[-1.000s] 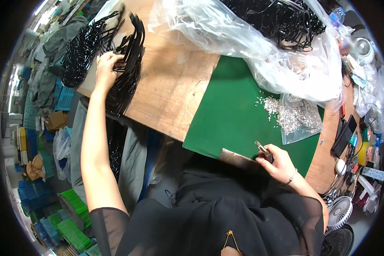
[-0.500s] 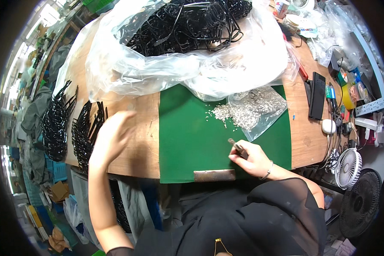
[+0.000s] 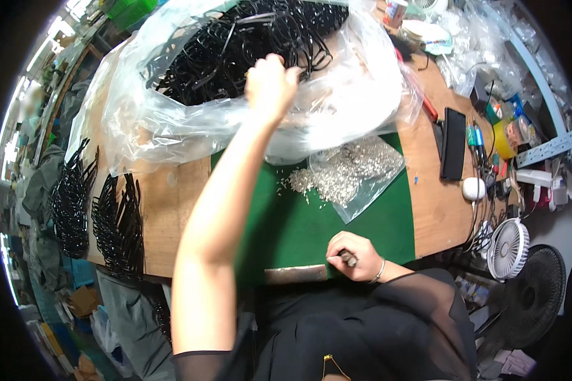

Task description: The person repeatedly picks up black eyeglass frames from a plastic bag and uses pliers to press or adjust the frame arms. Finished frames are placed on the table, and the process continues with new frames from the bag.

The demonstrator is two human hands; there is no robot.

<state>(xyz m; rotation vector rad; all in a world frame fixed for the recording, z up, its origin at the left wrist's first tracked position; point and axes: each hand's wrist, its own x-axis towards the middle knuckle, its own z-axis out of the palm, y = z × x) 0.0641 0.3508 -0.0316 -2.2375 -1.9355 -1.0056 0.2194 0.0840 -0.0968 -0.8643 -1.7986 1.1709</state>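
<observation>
Far to the left of our raised hand, we see rows of black hairbands (image 3: 117, 225) hung along the edge of the wooden table (image 3: 162, 209). Our left hand (image 3: 270, 82) is closed in a loose fist on the rim of the clear plastic bag (image 3: 171, 120), right beside the tangle of black hairbands (image 3: 235, 44) heaped inside it; whether any band is in our fingers we cannot tell. Below and to the right of that hand, small silver parts (image 3: 349, 168) spill from a little clear pouch onto the green mat (image 3: 299, 228). Our right hand (image 3: 356, 255) rests at the mat's near edge, fingers curled and pressed around a small dark tool (image 3: 347, 257), touching a flat metal plate (image 3: 295, 274) just to its left.
</observation>
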